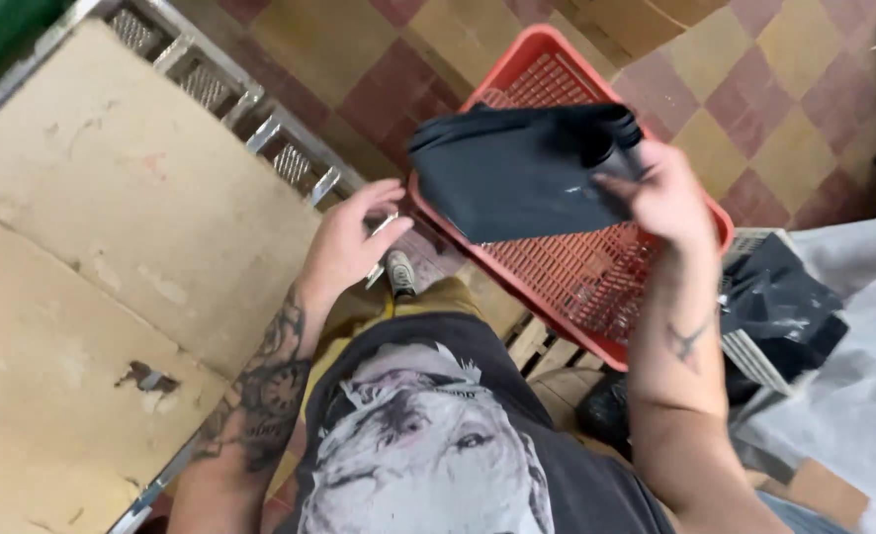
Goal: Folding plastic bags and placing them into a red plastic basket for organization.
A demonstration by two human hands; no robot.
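Note:
My right hand (pixel 663 194) grips a folded dark garment (pixel 522 170) by its right edge and holds it flat in the air over a red plastic crate (pixel 596 282). My left hand (pixel 351 234) hangs open with fingers spread, just left of the crate and at the edge of a cardboard-covered table (pixel 92 247). It holds nothing. Both forearms are tattooed.
A metal frame (pixel 260 129) borders the cardboard table. At the right stands a white basket (pixel 754 346) with dark cloth (pixel 784 307) in it, beside pale fabric (pixel 853 396). Wooden slats (pixel 542 346) lie under the crate. The floor is checkered tile.

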